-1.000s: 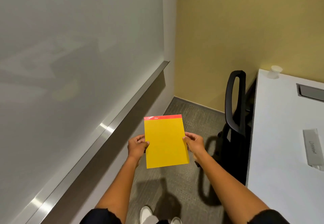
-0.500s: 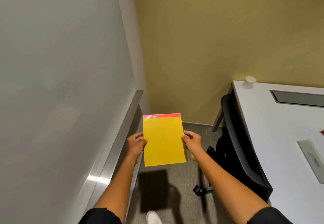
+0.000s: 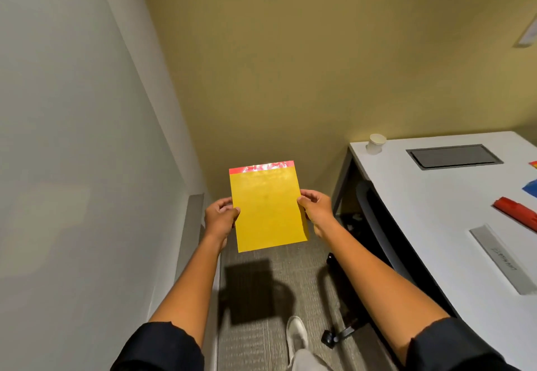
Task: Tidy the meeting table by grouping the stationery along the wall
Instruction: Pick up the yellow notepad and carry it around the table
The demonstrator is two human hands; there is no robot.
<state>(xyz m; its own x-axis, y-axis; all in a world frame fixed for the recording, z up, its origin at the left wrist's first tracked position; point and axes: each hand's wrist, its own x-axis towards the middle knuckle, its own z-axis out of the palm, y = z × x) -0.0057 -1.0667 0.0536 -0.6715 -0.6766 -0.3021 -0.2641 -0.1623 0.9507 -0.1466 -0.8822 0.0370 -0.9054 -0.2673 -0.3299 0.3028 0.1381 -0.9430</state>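
Note:
A yellow notepad point(image 3: 268, 208) with a red top strip is held upright in the air over the carpet, left of the white meeting table point(image 3: 441, 208). My left hand point(image 3: 219, 218) grips its left edge and my right hand point(image 3: 315, 209) grips its right edge. On the table lie a red object point(image 3: 515, 213), a grey ruler-like strip point(image 3: 502, 257) and coloured paper point(image 3: 530, 186) at the frame's right edge.
A white paper cup point(image 3: 375, 143) stands at the table's far left corner by the yellow wall. A grey cable hatch point(image 3: 453, 156) is set in the tabletop. A black office chair point(image 3: 377, 225) is tucked under the table. A whiteboard with a metal ledge point(image 3: 194, 225) runs along the left.
The view has swung to the right, bringing more of the table and the red object into sight. Both hands keep the same hold on the notepad.

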